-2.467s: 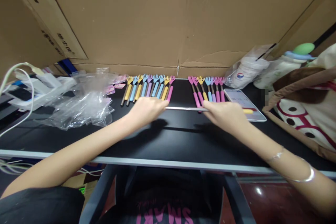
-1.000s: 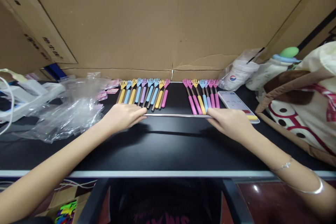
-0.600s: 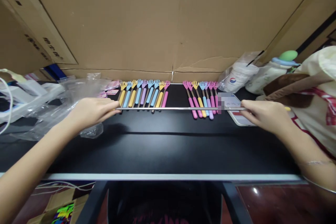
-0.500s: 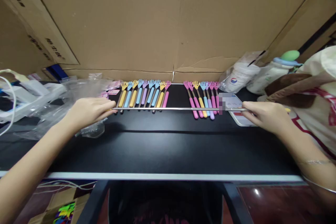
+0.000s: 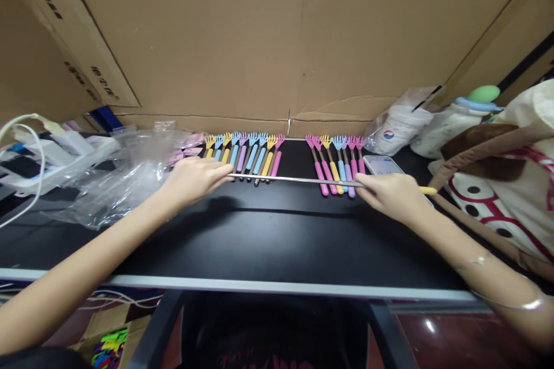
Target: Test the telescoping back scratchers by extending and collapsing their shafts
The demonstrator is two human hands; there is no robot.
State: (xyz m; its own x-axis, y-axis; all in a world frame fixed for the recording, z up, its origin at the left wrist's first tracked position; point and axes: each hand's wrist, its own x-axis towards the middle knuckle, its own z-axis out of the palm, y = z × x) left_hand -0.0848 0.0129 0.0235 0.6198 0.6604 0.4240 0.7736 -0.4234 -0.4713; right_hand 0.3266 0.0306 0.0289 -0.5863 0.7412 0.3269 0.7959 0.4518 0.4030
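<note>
A thin metal rod, the extended shaft of a telescopic back scratcher (image 5: 298, 180), spans level between my hands above the black table. My left hand (image 5: 199, 177) is closed around its left end. Toward the other end, my right hand (image 5: 389, 191) grips the shaft, and a yellow end piece sticks out beyond it. What lies inside my left fist is hidden. Behind the rod lie two rows of short back scratchers with claw heads pointing away: a left row (image 5: 261, 160) in yellow, blue, purple and pink, and a right row (image 5: 318, 170), mostly pink.
Clear plastic bags (image 5: 130, 184) and a white power strip (image 5: 78, 161) lie at the left. On the right are a phone (image 5: 381, 165), a white cup (image 5: 396, 130), a bottle (image 5: 463, 124) and a cloth bag (image 5: 515, 196). Cardboard (image 5: 216, 40) walls the back.
My hands have come closer together along the rod, so the visible stretch between them is shorter. The yellow end piece now shows more beyond my right hand.
</note>
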